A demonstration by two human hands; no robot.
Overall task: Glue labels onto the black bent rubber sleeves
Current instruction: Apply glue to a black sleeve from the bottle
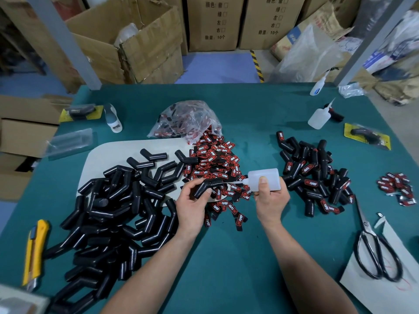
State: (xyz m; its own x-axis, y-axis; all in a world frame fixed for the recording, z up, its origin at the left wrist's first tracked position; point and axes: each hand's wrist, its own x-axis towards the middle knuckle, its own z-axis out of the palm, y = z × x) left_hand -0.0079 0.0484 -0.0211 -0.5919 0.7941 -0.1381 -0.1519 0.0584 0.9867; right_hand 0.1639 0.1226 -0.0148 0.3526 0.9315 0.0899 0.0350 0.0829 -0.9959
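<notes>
Left hand (190, 207): closest to the viewer, its forearm coming up from the bench's (226, 257) near edge; fingers and thumb curl round one sleeve.
Right hand (271, 200): beside it, clamped round the glue bottle, thumb on top.
Held sleeve (204, 188): black, bent, raised over the middle of the bench just above the spilled labels.
Glue bottle (264, 179): translucent white, lying sideways in the grip; its thin nozzle points left and its tip meets the held sleeve near the bend.
Loose labels (215, 159): a red-and-black heap at mid-bench, running from the hands back to a plastic bag.
Label bag (186, 118): clear, crumpled, partly full, towards the far edge.
Bare sleeves (108, 211): a big black pile on the left half, partly over a pale board (102, 155).
Labelled sleeves (317, 175): a smaller pile on the right half, red labels showing on many.
Small label pile (396, 186): near the right edge, apart from the labelled sleeves.
Scissors (376, 252): black-handled, lying on a white sheet (385, 291) at the near right corner.
Utility knife (35, 250): yellow, along the left edge.
Spare bottles: one (318, 117) behind the labelled pile, another (319, 83) at the far edge.
Cardboard boxes (147, 41): stacked on the floor beyond the far edge.
</notes>
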